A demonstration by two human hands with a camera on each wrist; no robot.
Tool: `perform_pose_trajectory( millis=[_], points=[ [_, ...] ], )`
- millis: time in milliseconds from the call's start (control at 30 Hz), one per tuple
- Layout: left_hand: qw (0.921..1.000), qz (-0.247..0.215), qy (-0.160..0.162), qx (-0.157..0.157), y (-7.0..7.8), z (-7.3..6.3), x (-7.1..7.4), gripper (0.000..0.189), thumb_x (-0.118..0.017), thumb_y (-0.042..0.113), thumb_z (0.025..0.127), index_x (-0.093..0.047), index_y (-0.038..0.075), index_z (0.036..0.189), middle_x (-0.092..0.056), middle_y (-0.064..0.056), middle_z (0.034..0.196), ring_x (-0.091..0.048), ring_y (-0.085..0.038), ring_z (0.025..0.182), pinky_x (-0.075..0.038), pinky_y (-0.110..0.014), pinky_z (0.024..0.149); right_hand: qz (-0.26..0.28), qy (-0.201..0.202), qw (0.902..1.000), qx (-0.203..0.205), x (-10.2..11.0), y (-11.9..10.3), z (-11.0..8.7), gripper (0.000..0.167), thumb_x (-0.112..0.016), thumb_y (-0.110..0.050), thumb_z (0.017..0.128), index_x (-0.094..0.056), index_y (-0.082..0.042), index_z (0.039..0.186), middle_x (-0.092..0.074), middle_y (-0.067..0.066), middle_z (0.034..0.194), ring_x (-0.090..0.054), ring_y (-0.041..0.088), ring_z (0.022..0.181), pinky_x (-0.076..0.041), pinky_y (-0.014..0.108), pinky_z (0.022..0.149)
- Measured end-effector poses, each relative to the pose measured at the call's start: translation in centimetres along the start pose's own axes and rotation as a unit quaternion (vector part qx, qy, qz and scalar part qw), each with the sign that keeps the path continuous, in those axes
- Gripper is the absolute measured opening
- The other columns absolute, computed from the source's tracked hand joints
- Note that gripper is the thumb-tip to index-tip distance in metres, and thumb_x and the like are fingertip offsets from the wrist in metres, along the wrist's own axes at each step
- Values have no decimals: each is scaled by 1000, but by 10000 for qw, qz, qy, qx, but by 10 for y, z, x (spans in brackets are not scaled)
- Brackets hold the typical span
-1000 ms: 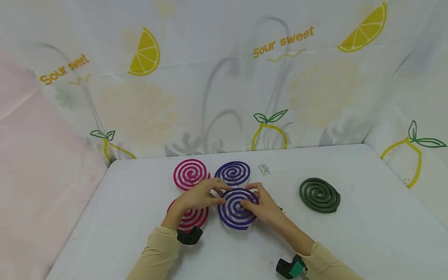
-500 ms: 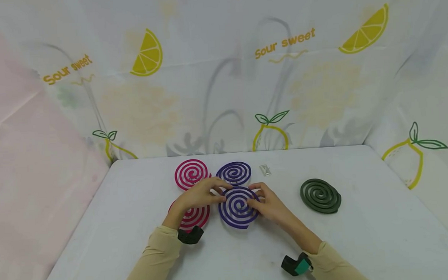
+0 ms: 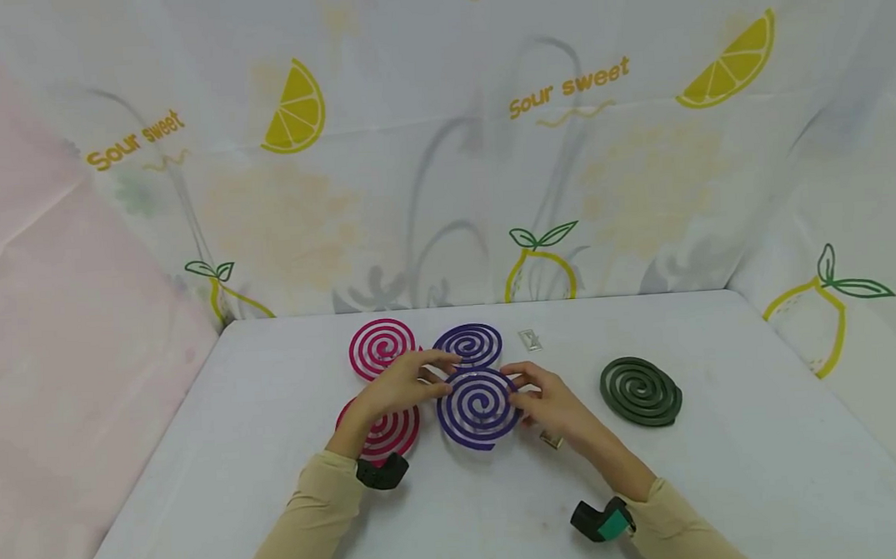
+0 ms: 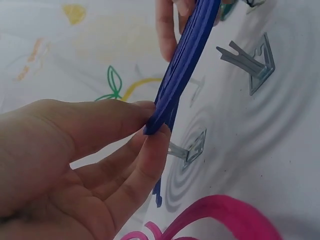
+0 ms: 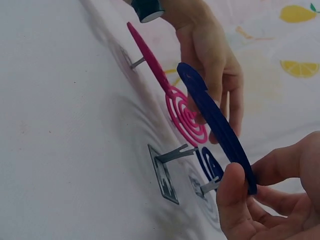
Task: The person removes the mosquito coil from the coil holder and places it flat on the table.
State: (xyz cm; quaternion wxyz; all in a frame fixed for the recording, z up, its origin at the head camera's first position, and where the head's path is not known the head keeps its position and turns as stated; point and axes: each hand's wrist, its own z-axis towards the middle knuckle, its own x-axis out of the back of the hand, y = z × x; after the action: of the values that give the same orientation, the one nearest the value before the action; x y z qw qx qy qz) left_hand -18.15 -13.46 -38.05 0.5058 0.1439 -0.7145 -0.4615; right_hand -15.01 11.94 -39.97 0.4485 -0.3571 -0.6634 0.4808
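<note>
Both hands hold a purple mosquito coil (image 3: 478, 407) just above the table, near a thin metal stand (image 5: 165, 172) with upright forked prongs. My left hand (image 3: 406, 387) pinches the coil's left edge between thumb and fingers, as the left wrist view shows. On the opposite side, my right hand (image 3: 551, 402) pinches the right edge; thumb and fingers lie on either face in the right wrist view. Behind it, a second purple coil (image 3: 467, 345) sits raised on its own stand (image 4: 192, 150). The left forearm partly covers a near pink coil (image 3: 386, 436).
A far pink coil (image 3: 382, 349) is at the back left, up on a stand. A dark green coil (image 3: 640, 390) lies flat at the right. One flat metal stand (image 3: 529, 339) lies at the back, another (image 3: 551, 439) beside the right wrist. A printed cloth (image 3: 442, 146) hangs behind the table.
My right thumb has shifted from near the coil's middle to its right edge, with the right hand moving right. The held coil has moved slightly away from me. The left hand has barely moved.
</note>
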Motion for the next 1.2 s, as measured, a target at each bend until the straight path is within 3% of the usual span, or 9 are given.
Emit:
perform_pose_trajectory(
  millis=[133, 267, 533, 767, 1067, 1200],
  points=[
    [9993, -236, 186, 213, 2, 1, -2, 40, -66, 14, 88, -59, 13, 128, -63, -7, 119, -64, -22, 104, -55, -32, 84, 267, -119, 9995, 110, 6, -1, -1, 42, -52, -4, 91, -48, -5, 133, -53, 21, 114, -60, 14, 79, -56, 32, 64],
    [9990, -266, 298, 174, 2, 1, -3, 36, -66, 16, 88, -62, 14, 123, -64, -7, 119, -63, -21, 104, -53, -35, 88, 414, -206, 9984, 310, 13, 0, -1, 40, -53, -7, 93, -48, -3, 133, -53, 23, 117, -62, 14, 83, -57, 32, 69],
    [9968, -780, 35, 179, -2, 2, -7, 37, -60, 12, 92, -57, 9, 128, -60, -14, 119, -68, -24, 97, -56, -34, 80, 543, -154, 9973, 471, 21, -1, -2, 40, -55, -11, 95, -47, -1, 133, -52, 23, 118, -64, 12, 85, -57, 29, 71],
    [9895, -1420, -45, 247, -4, 6, -10, 42, -60, 7, 90, -53, 8, 131, -58, -18, 119, -66, -21, 99, -57, -34, 79, 751, -113, 9959, 497, 27, 3, -1, 41, -55, -12, 95, -46, 0, 133, -50, 24, 121, -63, 11, 87, -57, 29, 74],
    [9843, -1667, 362, 453, -3, 7, -17, 38, -65, 11, 87, -60, 12, 125, -61, -12, 115, -68, -15, 90, -57, -33, 78, 709, -109, 9961, 519, 34, 4, -4, 39, -52, -9, 96, -46, 3, 133, -49, 19, 115, -63, 9, 86, -57, 28, 75],
    [9833, -1650, 572, 504, -2, 10, -20, 36, -67, 15, 87, -62, 14, 122, -65, -9, 117, -70, -16, 86, -55, -34, 84, 533, -113, 9975, 444, 40, 4, -5, 39, -52, -10, 96, -47, 1, 133, -48, 19, 115, -63, 11, 88, -57, 28, 77]
  ],
)
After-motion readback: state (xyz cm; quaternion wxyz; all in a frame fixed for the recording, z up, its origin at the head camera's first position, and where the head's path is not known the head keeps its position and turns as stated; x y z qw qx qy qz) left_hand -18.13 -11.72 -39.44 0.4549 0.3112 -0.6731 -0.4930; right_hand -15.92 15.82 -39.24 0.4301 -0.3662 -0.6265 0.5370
